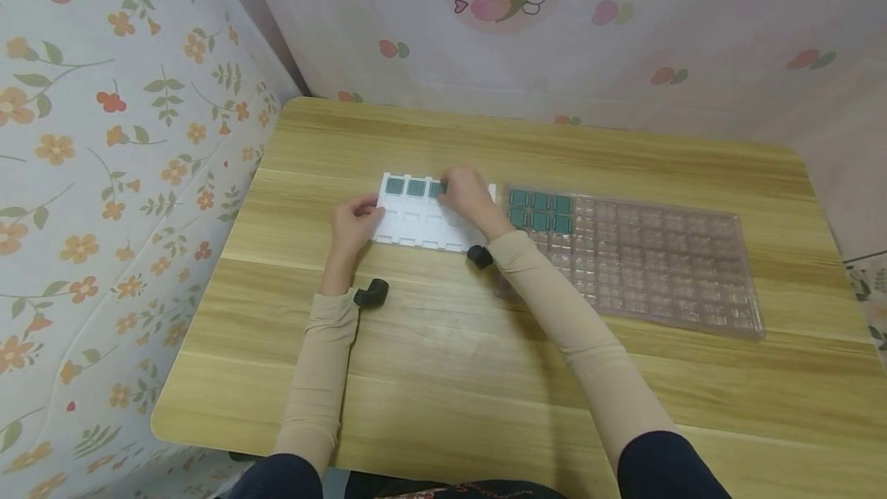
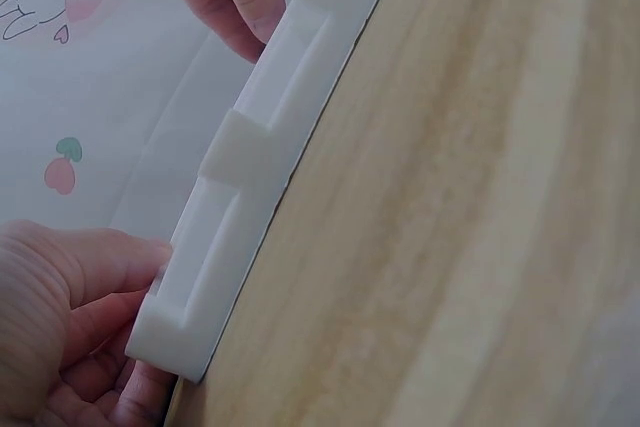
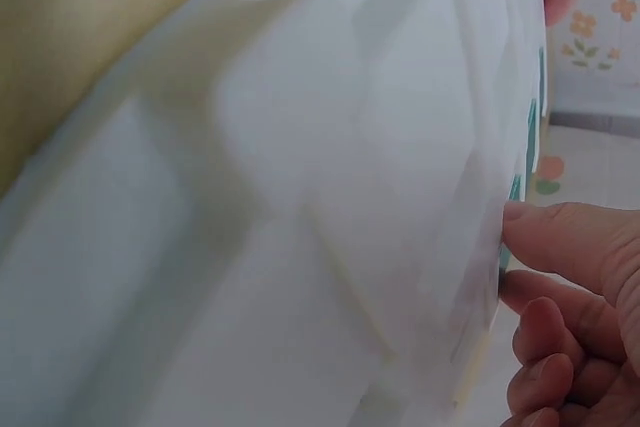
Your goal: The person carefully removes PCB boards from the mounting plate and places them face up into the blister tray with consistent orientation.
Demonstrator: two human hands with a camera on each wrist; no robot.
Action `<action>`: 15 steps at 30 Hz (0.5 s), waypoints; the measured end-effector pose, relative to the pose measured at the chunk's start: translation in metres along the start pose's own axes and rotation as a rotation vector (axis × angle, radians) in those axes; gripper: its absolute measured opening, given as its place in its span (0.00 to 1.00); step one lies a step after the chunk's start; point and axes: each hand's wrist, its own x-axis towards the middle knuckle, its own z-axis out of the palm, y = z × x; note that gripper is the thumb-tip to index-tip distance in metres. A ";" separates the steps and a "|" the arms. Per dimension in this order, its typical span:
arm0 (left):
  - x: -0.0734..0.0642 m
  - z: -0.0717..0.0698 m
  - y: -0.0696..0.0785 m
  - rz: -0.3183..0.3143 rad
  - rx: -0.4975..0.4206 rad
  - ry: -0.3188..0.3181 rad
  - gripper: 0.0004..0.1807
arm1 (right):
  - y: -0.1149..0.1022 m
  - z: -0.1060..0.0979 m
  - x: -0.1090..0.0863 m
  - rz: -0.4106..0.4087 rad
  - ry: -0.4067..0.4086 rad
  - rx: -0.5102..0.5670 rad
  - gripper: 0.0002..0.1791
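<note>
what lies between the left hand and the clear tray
In the head view, the white tray lies between the left hand and the clear tray, with the right hand over the white tray's right part.

Tray (image 1: 405,226) lay on table (image 1: 430,376) just right of left fingers (image 2: 105,327), its row of chips (image 1: 416,188) running leftward from right fingers (image 3: 570,315), second tray (image 1: 665,268) with further chips (image 1: 540,201) to their right.
</note>
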 end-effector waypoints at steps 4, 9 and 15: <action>0.000 0.000 0.001 -0.010 -0.013 -0.002 0.16 | -0.001 0.001 0.000 0.009 -0.006 -0.001 0.18; 0.000 0.000 0.001 -0.022 -0.010 -0.003 0.16 | -0.001 0.002 0.000 -0.006 0.006 -0.005 0.18; 0.000 0.000 0.001 -0.016 -0.004 -0.004 0.16 | 0.001 0.003 0.002 -0.010 0.004 -0.001 0.18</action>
